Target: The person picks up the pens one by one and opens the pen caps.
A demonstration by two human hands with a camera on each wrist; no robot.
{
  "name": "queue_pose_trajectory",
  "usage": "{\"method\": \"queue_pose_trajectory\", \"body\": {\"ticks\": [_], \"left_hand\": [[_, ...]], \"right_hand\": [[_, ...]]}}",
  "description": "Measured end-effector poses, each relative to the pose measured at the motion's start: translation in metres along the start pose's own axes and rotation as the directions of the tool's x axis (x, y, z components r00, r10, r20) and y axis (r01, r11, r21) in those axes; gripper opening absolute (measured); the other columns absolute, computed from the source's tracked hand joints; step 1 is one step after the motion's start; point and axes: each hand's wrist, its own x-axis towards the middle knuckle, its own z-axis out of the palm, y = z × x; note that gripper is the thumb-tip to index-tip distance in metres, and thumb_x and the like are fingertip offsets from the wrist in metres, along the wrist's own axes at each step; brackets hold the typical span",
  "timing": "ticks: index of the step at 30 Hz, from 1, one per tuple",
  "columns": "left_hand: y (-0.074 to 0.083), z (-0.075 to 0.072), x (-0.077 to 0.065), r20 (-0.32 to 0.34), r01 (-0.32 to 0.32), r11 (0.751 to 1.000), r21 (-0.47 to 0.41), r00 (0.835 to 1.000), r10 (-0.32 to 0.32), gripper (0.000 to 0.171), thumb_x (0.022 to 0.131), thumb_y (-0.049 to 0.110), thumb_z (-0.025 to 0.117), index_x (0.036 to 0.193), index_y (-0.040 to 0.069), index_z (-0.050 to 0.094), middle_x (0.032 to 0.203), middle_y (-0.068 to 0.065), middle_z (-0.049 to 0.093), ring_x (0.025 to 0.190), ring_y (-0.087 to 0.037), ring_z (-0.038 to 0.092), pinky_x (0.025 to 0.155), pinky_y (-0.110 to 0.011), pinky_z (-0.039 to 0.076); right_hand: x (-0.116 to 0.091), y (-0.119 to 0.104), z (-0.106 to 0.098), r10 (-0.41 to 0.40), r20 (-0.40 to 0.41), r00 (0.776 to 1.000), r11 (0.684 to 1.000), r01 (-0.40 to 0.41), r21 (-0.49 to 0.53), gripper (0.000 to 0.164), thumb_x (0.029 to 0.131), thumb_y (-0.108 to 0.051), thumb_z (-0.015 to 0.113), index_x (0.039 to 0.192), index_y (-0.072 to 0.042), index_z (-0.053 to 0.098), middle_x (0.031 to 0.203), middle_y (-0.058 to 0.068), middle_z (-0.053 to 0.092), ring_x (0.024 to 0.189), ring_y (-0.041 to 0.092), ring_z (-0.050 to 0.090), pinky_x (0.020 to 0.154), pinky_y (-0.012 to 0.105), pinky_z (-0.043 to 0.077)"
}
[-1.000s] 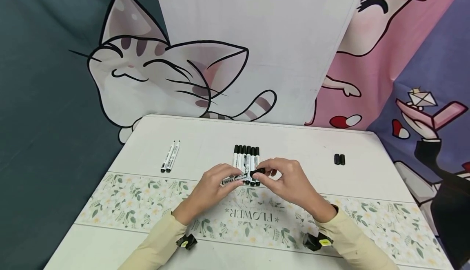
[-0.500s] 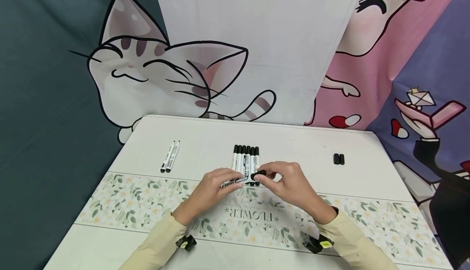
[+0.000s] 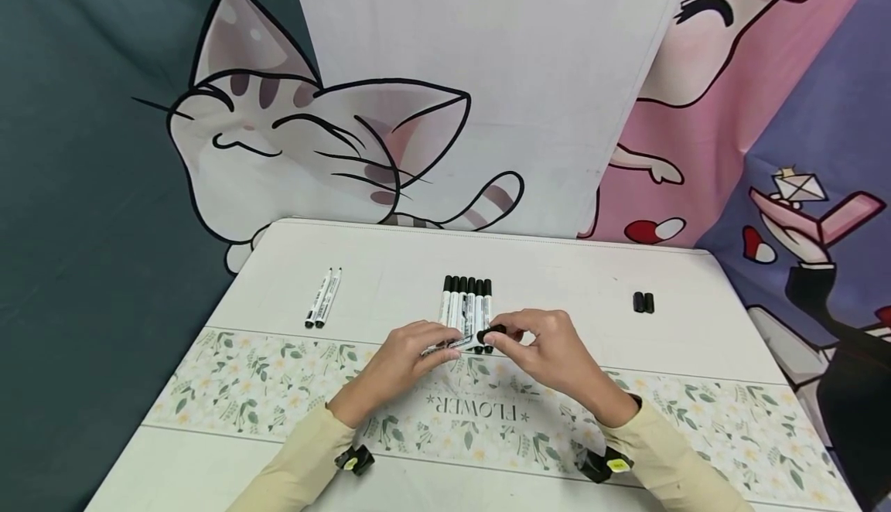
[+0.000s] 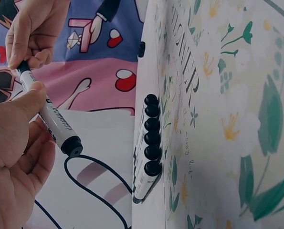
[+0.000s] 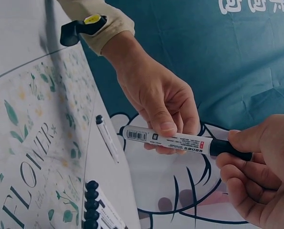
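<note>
Barcoded marker (image 5: 184,143) near "FLOWER" lettering (image 3: 477,407)

Smooth plastic marker (image 5: 192,144), creased cloth backdrop (image 5: 247,62)

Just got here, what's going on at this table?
A person has a whiteboard marker between both hands: the left hand grips the white barrel, the right hand pinches the black cap. I can't tell whether the cap is fully seated. On the table, six capped markers lie in a row just beyond the hands, two uncapped markers lie off to the left, and two loose caps sit to the right.
</note>
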Motion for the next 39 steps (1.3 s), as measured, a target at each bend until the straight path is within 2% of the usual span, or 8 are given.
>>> {"method": "queue_pose_trajectory", "body": {"ticks": [9,13,19,24,27,32,39], "left_hand": [[0.0,0.0,0.001,0.026,-0.022,1.0,-0.008,0.999,0.022,0.029,0.097,0.023,0.07,0.122,0.009,0.073,0.12,-0.003,0.074,0.114,-0.017,0.068,0.101,-0.032,0.052],[-0.001,0.0,0.0,0.039,-0.046,0.999,-0.006,0.998,0.046,0.028,0.098,0.021,0.069,0.122,0.008,0.073,0.118,-0.003,0.074,0.111,-0.016,0.069,0.098,-0.03,0.053],[-0.002,0.0,-0.002,0.01,-0.073,0.997,-0.002,0.997,0.073,0.028,0.097,0.019,0.07,0.121,0.005,0.074,0.117,-0.004,0.075,0.108,-0.017,0.07,0.096,-0.028,0.054],[-0.002,-0.001,-0.002,0.0,-0.042,0.999,-0.005,0.999,0.042,0.029,0.097,0.021,0.07,0.122,0.006,0.073,0.118,-0.004,0.075,0.109,-0.017,0.07,0.097,-0.03,0.054],[-0.002,-0.002,-0.003,0.008,-0.01,1.0,-0.011,1.0,0.01,0.03,0.097,0.023,0.071,0.123,0.008,0.073,0.118,-0.003,0.075,0.11,-0.016,0.069,0.097,-0.031,0.054],[-0.002,-0.004,-0.004,0.005,0.028,0.999,-0.027,1.0,-0.028,0.03,0.096,0.025,0.072,0.121,0.01,0.073,0.117,0.0,0.074,0.109,-0.015,0.069,0.097,-0.031,0.054],[-0.005,-0.011,-0.005,-0.019,0.034,0.999,-0.012,0.999,-0.035,0.03,0.094,0.024,0.075,0.12,0.01,0.073,0.111,0.0,0.075,0.101,-0.012,0.069,0.09,-0.029,0.056]], "right_hand": [[-0.001,0.003,0.0,-0.04,0.001,0.999,0.999,0.04,0.005,0.008,0.091,-0.014,0.079,0.096,-0.02,0.079,0.085,-0.009,0.074,0.063,-0.002,0.057,0.049,0.014,0.043],[-0.001,0.003,-0.001,-0.062,-0.001,0.998,0.998,0.062,-0.012,0.01,0.09,-0.011,0.079,0.097,-0.017,0.08,0.088,-0.006,0.076,0.067,-0.001,0.061,0.05,0.013,0.046],[-0.001,0.002,-0.004,-0.054,0.006,0.999,0.998,0.055,-0.027,0.013,0.088,-0.01,0.081,0.1,-0.015,0.08,0.09,-0.004,0.077,0.069,0.0,0.063,0.051,0.011,0.046],[0.0,0.002,-0.006,-0.03,0.002,1.0,0.999,0.03,-0.042,0.017,0.086,-0.013,0.083,0.103,-0.016,0.08,0.092,-0.005,0.076,0.079,0.004,0.066,0.057,0.014,0.049],[0.0,0.002,-0.008,-0.031,-0.008,0.999,0.998,0.03,-0.051,0.019,0.085,-0.014,0.084,0.104,-0.015,0.079,0.096,-0.005,0.076,0.08,0.006,0.066,0.061,0.018,0.052],[0.001,0.002,-0.01,-0.035,-0.03,0.999,0.997,0.033,-0.063,0.022,0.084,-0.015,0.085,0.105,-0.015,0.079,0.099,-0.004,0.077,0.08,0.009,0.067,0.061,0.022,0.052],[0.001,0.005,-0.017,-0.026,-0.089,0.996,0.998,0.021,-0.062,0.023,0.082,-0.01,0.086,0.104,-0.017,0.079,0.088,-0.011,0.074,0.075,0.004,0.064,0.063,0.024,0.051]]}}
